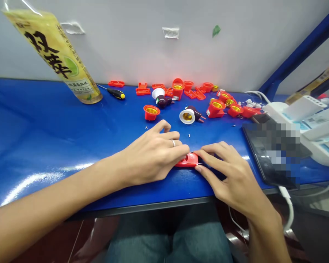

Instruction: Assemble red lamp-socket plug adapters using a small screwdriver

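Note:
My left hand (153, 155) and my right hand (230, 171) meet near the front edge of the blue table (71, 120). Between their fingertips they pinch a flat red plastic part (188, 160), which the fingers partly hide. A ring sits on one finger of my left hand. Nearest my hands, a white lamp socket (186, 117) with a brass thread lies beside a dark two-pin plug (196, 115). A red lamp socket (151, 112) stands further left. Several small screws (189, 135) are scattered just beyond my left hand.
Several red socket parts (216, 108) are strewn along the back of the table. A tilted yellow bottle (53, 54) and a black-and-yellow screwdriver (115, 93) lie at the back left. A dark tablet (271, 153) and white boxed devices (309, 124) sit at the right.

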Available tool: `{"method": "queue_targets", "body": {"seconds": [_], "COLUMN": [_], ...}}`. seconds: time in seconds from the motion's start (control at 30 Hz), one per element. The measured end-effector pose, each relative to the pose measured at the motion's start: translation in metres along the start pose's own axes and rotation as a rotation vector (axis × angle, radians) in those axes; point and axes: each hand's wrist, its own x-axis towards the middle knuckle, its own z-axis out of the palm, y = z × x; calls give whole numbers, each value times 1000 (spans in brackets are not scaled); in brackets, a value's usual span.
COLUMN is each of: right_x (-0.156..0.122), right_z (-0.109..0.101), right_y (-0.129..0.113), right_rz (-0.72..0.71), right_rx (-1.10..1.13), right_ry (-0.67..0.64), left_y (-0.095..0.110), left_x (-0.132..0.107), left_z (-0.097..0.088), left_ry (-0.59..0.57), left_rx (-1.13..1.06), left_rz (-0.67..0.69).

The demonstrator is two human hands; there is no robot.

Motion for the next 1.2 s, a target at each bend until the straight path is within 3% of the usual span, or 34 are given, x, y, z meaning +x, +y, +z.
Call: {"method": "queue_targets", "body": {"seconds": [0.33,0.53,0.6,0.77,0.87,1.0,1.1,1.2], "right_x": [-3,-5,-5,-5,-5,-8,-12,-15], "right_z": [3,-8,-10,-7,-2,3,4,5], "right_y": [-1,8,17,35,38,44,47,46], "right_rz": [5,80,138,189,203,222,229,254], "right_rx": [48,101,45,-75,-97,-83,-88,-90], "right_ry": [39,332,370,222,118,132,144,143], "left_y": [2,0,-1,2,-3,-23,-37,-46], "left_x": [1,-8,-10,-10,-12,-17,-21,-23], "left_z": [-2,5,6,3,-3,-13,-18,-20], "left_ry": [25,99,114,156,264,422,418,380], "left_rx": [56,-136,-215,-262,-202,-28,67,125], "left_rz": [55,-86,-105,-136,-178,-378,-529,-580]}}
